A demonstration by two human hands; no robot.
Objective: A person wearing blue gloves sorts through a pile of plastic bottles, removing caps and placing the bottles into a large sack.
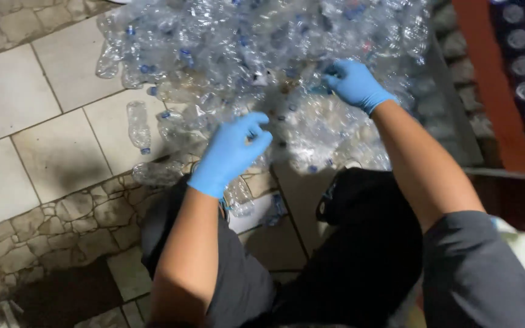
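Plastic bottle heap (226, 54) under both gloved hands, left (229, 152), right (353, 82)

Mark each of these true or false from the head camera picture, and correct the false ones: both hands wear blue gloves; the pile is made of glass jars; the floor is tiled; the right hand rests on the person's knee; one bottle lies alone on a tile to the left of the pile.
1. Both hands wear blue gloves. True: the left hand and the right hand are both gloved in blue.
2. The pile is glass jars. False: the pile is clear, crushed plastic bottles, many with blue caps.
3. The floor is tiled. True: the floor has pale square tiles.
4. The right hand rests on the knee. False: it reaches into the pile.
5. One bottle lies apart. True: a single bottle lies on a tile left of the pile.
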